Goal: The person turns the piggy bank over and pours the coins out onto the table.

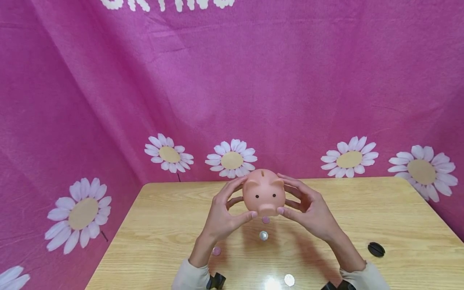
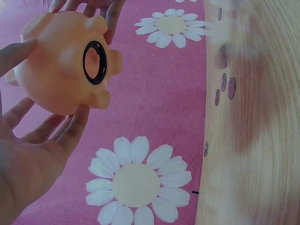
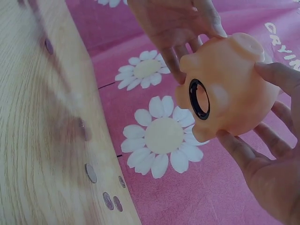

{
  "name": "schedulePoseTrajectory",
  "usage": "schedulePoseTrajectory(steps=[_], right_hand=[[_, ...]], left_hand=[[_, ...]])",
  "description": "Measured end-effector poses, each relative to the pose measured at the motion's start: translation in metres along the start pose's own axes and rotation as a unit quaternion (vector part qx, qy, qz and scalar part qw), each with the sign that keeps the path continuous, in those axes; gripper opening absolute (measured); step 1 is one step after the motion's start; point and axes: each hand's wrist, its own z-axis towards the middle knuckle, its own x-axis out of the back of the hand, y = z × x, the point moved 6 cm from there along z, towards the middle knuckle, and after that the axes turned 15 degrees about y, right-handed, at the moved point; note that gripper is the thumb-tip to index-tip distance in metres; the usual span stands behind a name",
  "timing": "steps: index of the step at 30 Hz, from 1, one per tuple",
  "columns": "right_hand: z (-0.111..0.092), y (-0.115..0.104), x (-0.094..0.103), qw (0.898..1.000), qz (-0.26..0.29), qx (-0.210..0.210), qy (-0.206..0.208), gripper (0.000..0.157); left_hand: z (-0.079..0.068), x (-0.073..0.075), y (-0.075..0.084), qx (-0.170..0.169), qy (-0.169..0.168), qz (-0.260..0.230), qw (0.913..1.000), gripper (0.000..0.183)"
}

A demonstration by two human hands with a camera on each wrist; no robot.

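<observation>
A pink piggy bank [image 1: 264, 193] is held up off the table, its snout toward me and the coin slot on top. My left hand [image 1: 225, 211] grips its left side, thumb by the snout and fingers around the back. On the other side my right hand [image 1: 308, 209] holds it in the same way. From below, the left wrist view shows the round black-rimmed hole [image 2: 95, 62] in the belly standing open, without a plug. That rim [image 3: 199, 99] also appears in the right wrist view, among the stubby legs.
Coins lie scattered on the wooden table [image 1: 174, 225]: a silver one [image 1: 263, 235] below the bank, a pinkish one [image 1: 216, 251] near my left wrist, another [image 1: 289, 280] in front. A black oval plug [image 1: 376, 249] lies at the right. Behind hangs a magenta daisy cloth [image 1: 282, 100].
</observation>
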Motion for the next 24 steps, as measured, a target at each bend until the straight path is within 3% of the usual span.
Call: schedulePoseTrajectory(steps=[8, 13, 20, 24], right_hand=[[-0.001, 0.004, 0.001, 0.999, -0.019, -0.023, 0.011, 0.064], [-0.001, 0.006, 0.0, 0.998, -0.028, -0.059, 0.02, 0.062], [-0.003, 0.007, -0.001, 0.99, -0.087, -0.102, 0.04, 0.055], [-0.004, 0.01, -0.002, 0.986, -0.079, -0.141, 0.04, 0.054]], left_hand=[[0.0, 0.0, -0.001, 0.014, 0.001, 0.004, 0.9999, 0.081], [-0.001, 0.001, -0.003, 0.032, 0.006, 0.009, 0.9994, 0.077], [-0.002, -0.001, -0.011, 0.087, 0.012, -0.001, 0.9961, 0.071], [-0.004, -0.003, -0.017, 0.123, 0.014, 0.022, 0.9921, 0.065]])
